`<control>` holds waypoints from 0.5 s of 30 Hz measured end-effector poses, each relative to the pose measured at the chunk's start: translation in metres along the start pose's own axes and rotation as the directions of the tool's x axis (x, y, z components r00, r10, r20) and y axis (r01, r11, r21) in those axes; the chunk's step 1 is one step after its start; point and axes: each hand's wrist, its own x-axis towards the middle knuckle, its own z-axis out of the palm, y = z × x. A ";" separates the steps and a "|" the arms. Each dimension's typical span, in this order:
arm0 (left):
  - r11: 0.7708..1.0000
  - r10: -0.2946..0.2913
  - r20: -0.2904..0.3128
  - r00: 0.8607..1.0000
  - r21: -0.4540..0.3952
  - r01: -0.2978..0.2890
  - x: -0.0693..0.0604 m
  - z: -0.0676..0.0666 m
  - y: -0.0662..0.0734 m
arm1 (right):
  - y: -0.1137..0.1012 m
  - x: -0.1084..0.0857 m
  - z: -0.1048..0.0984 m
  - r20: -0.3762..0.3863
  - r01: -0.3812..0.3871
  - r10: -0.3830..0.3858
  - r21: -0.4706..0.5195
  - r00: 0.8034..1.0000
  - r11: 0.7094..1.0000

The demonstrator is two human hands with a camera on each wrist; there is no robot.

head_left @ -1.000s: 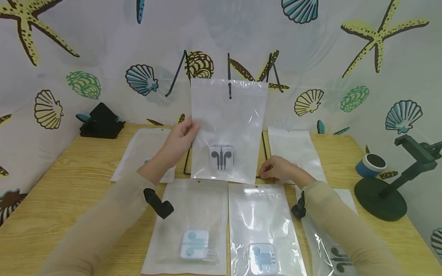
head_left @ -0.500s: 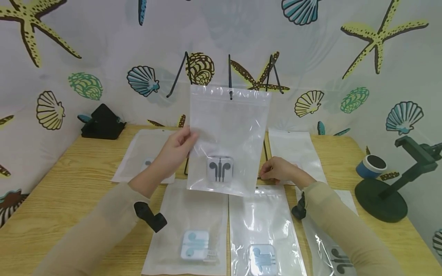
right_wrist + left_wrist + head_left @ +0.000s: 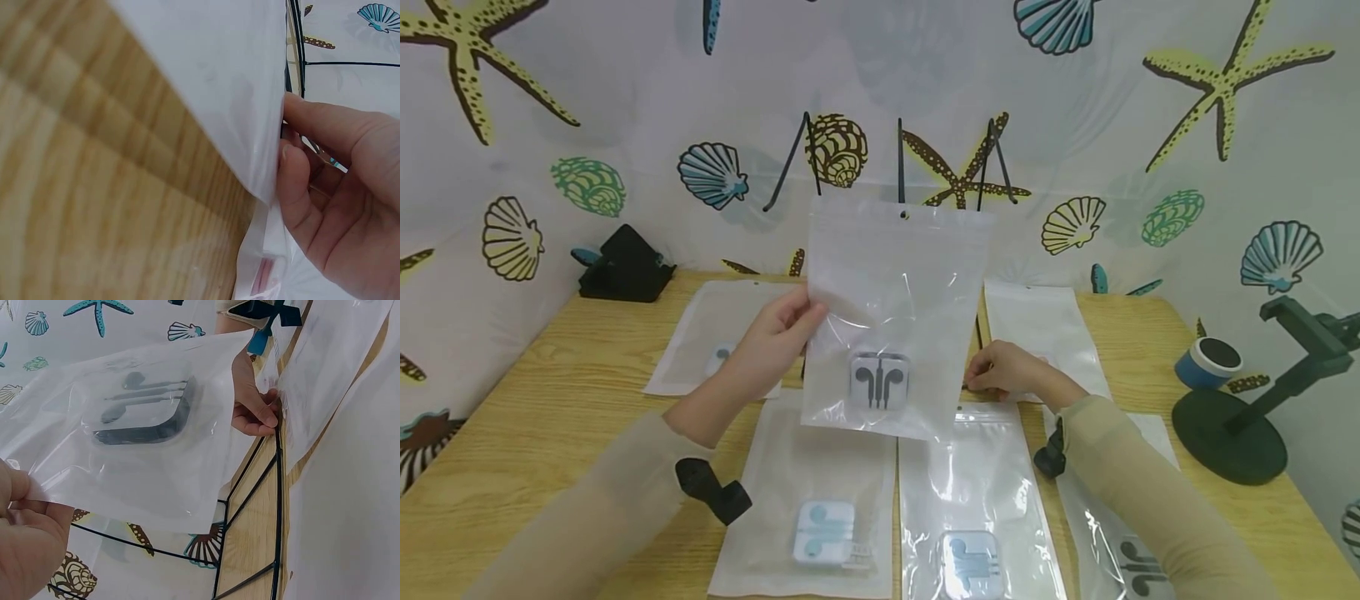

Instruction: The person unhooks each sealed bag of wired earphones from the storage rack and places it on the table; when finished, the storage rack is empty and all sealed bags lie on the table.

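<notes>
A translucent white zip bag (image 3: 895, 275) with a boxed pair of earphones (image 3: 878, 382) inside hangs upright in front of a black wire rack (image 3: 901, 158). My left hand (image 3: 782, 325) pinches the bag's left edge; the thumb is on the near face. The rack's middle prong ends behind the bag's top edge, where a small hanging hole shows. At the lower right, my right hand (image 3: 1006, 367) pinches the rack's bottom wire, as the left wrist view shows with the right thumb and fingers (image 3: 256, 409) on the bar. Most of the rack's lower part is hidden behind the bag.
Several similar bags lie on the wooden table (image 3: 550, 400), including a front left bag (image 3: 820, 450), a front middle bag (image 3: 970, 475) and a back right bag (image 3: 1037, 321). A dark stand (image 3: 1232, 433) and a blue cup-like holder (image 3: 1206, 363) stand at right, a black stand (image 3: 627, 267) at back left.
My left hand has drawn the bag down and towards me. The middle prong, earlier in front of the bag's top, now ends behind it. My right hand stays on the rack's bottom wire.
</notes>
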 end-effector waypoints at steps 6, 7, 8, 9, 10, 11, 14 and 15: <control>0.999 -0.017 -0.048 0.999 0.040 0.019 -0.008 -0.001 0.005 | 0.002 0.002 0.000 0.006 -0.008 0.008 0.004 1.000 1.000; 0.999 -0.015 -0.058 0.998 0.043 0.017 -0.009 -0.002 0.005 | 0.002 0.002 0.000 0.007 -0.009 0.009 0.007 1.000 1.000; 0.999 -0.008 -0.063 0.998 0.047 0.011 -0.011 -0.003 0.006 | 0.002 0.002 0.000 0.008 -0.004 0.004 0.010 1.000 1.000; 0.999 0.002 -0.068 0.998 0.052 0.002 -0.013 -0.005 0.006 | 0.002 0.002 0.000 0.009 -0.005 0.005 0.014 1.000 1.000; 0.999 0.015 -0.067 0.998 0.050 -0.011 -0.016 -0.007 0.006 | 0.002 0.002 0.000 0.008 -0.005 0.005 0.017 1.000 1.000; 0.998 0.028 -0.065 0.997 0.049 -0.025 -0.018 -0.009 0.007 | 0.002 0.002 0.000 0.008 -0.004 0.004 0.020 1.000 1.000; 0.995 0.069 -0.060 0.996 0.072 -0.064 -0.023 -0.017 0.008 | 0.002 0.002 0.000 0.004 -0.005 0.005 0.021 1.000 1.000; 0.993 0.081 -0.067 0.994 0.086 -0.075 -0.025 -0.020 0.008 | 0.002 0.002 0.000 0.003 -0.005 0.005 0.019 1.000 1.000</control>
